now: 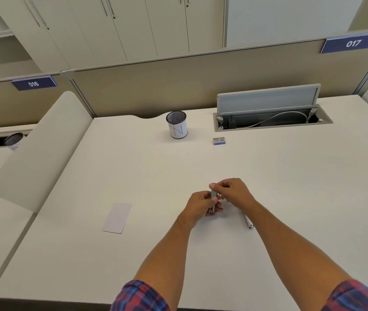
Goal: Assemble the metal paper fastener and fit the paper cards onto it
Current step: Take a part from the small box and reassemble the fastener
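Both hands meet just above the counter [133, 167], near the middle of its front half. The left hand [197, 206] has its grip curled tight around the metal paper fastener [212, 199], a thin grey strip that stands almost upright between the two hands. The right hand [234, 191] pinches the top end of the strip with its fingertips [214, 187]. A bit of red shows there, but it is too small to tell what it is.

This looks like the putting-together step. To do it well, the left hand should hold the strip steady and not squeeze so hard that it bends. The right hand should line up its small piece straight with the strip and push slowly, so nothing slips out.

The paper cards [117, 217] lie flat in a pale stack to the left, well apart from the hands, not yet on the fastener. A pen-like thing [248, 222] lies just beside the right wrist. Farther back stand a mesh cup [177, 124] and a little box [219, 140], near the open cable tray [272, 122] at the back edge.
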